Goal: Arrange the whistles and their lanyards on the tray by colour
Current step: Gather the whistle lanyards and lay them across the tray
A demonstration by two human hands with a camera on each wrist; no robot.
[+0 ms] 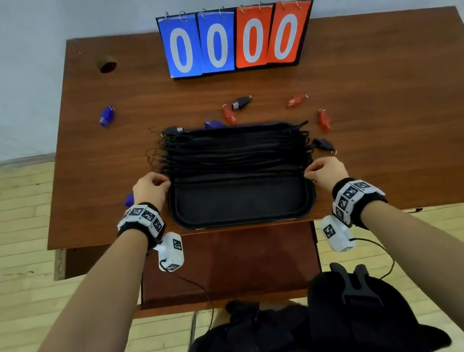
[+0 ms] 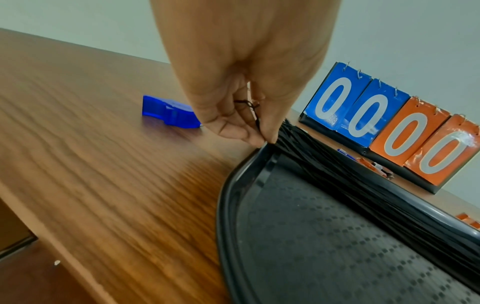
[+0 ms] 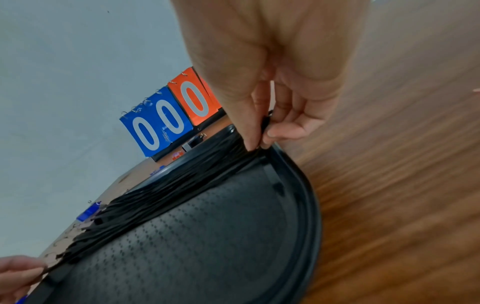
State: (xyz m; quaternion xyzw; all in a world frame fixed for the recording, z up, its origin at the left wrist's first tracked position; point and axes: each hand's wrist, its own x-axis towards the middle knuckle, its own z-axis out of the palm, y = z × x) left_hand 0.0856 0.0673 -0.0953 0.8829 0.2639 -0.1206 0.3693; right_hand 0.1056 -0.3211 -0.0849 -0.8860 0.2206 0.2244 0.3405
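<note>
Blue-and-orange flip scoreboard (image 1: 238, 38) reading 0000 at the wooden table's (image 1: 397, 121) far edge.

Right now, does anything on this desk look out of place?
Yes. The whistles lie scattered on the desk around the tray, none on it, like the blue whistle far left. Only black lanyards cross the tray.

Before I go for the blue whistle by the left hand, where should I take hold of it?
Take the blue whistle across its wide ribbed body, coming from above with the left hand. It lies flat on the table, apart from the tray, so the two long sides look free for a pinch grip.
</note>
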